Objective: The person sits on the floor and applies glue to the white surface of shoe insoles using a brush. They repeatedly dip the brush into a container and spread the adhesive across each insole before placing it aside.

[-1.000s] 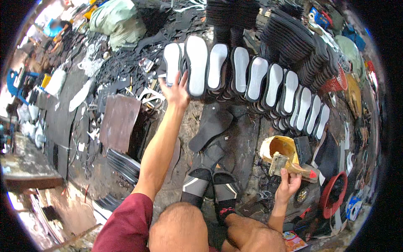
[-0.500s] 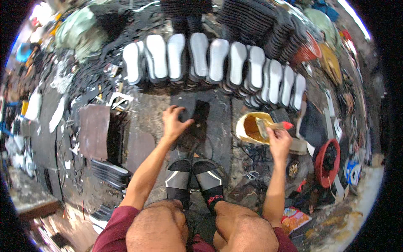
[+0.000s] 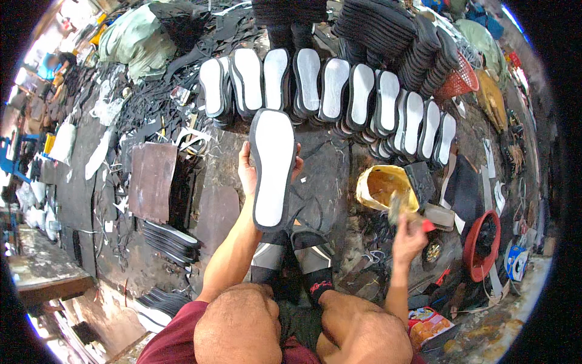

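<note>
My left hand (image 3: 247, 175) grips a shoe sole (image 3: 272, 173) from behind, thumb at its left edge and fingertips showing at its right. The sole stands raised toward me, its white face edged in black. At the right, my right hand (image 3: 408, 244) is closed round the handle of a brush (image 3: 397, 207), which has a red end and is smeared by motion. Its bristles are at the near edge of a yellow, open-topped pot (image 3: 366, 191) with a brownish coating inside. Beyond the held sole, stacks of white-faced soles (image 3: 336, 89) form a curved row.
A brown sheet (image 3: 151, 182) and a pile of dark soles (image 3: 170, 242) lie at the left. Right of the pot are a grey block (image 3: 439, 216) and a red basin (image 3: 470, 246). Black scraps (image 3: 163, 100) cover the far left floor; tall dark stacks (image 3: 374, 27) stand at the back.
My left hand, empty and spread over the floor before, now holds up the white-faced sole. My right hand has drawn the brush back from inside the pot toward its near edge. The view has shifted slightly.
</note>
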`<state>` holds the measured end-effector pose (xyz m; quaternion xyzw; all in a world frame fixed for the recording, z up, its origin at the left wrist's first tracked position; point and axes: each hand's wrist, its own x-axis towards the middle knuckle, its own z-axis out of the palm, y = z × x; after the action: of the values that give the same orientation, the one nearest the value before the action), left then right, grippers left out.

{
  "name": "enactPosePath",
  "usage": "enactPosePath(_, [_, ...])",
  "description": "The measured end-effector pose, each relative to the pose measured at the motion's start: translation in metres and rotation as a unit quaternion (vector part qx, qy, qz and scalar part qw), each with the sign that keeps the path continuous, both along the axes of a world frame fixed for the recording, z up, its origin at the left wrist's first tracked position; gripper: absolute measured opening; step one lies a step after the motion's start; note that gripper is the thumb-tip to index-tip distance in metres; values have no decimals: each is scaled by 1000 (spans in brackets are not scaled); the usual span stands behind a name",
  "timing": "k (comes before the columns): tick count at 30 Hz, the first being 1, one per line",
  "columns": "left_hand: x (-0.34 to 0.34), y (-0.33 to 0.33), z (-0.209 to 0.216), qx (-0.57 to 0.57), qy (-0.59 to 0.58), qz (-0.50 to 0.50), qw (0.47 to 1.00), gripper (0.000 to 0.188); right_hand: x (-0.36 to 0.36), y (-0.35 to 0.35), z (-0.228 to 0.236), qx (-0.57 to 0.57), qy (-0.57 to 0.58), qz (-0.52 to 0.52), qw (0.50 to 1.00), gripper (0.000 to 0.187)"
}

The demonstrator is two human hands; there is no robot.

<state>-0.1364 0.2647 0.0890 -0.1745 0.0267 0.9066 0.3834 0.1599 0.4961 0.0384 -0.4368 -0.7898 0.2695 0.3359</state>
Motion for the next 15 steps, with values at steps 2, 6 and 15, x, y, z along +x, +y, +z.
enactPosePath(2, [2, -2, 0, 18, -24, -13, 999, 83, 19, -28, -10, 72, -3, 33, 997, 17])
enactPosePath(6, [6, 4, -9, 2, 11, -30, 999, 84, 59, 12, -5, 87, -93, 19, 992, 18])
enactPosePath(15, [20, 1, -17, 45, 112, -134, 984, 79, 0, 93, 136, -127, 393, 42, 910, 32])
